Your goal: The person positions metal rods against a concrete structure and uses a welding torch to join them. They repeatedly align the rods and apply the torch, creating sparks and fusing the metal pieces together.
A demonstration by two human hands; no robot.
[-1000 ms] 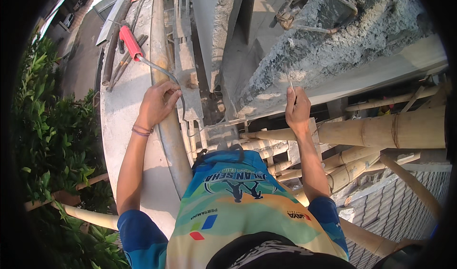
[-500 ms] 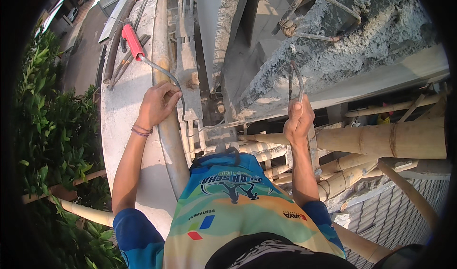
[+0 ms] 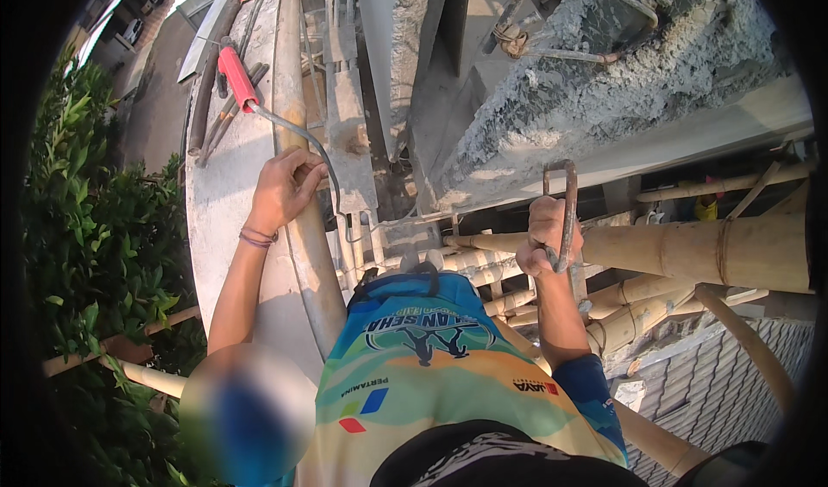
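Observation:
My right hand is closed around a bent, rusty steel bar, below the edge of the rough concrete. My left hand lies on a bamboo pole, its fingers curled in; whether they hold anything is hidden. Right beside those fingertips runs a dark cable. It leads up to a red-handled tool that looks like a welding electrode holder, lying on the concrete ledge.
A bent steel loop juts from the broken concrete. Thick bamboo poles cross at the right, above grey roof tiles. Loose steel bars lie on the ledge. Leafy plants grow at the left, far below.
My right hand has drawn the steel bar back from the concrete toward me and turned it, so its bent end now shows over my fingers. My left hand has barely moved.

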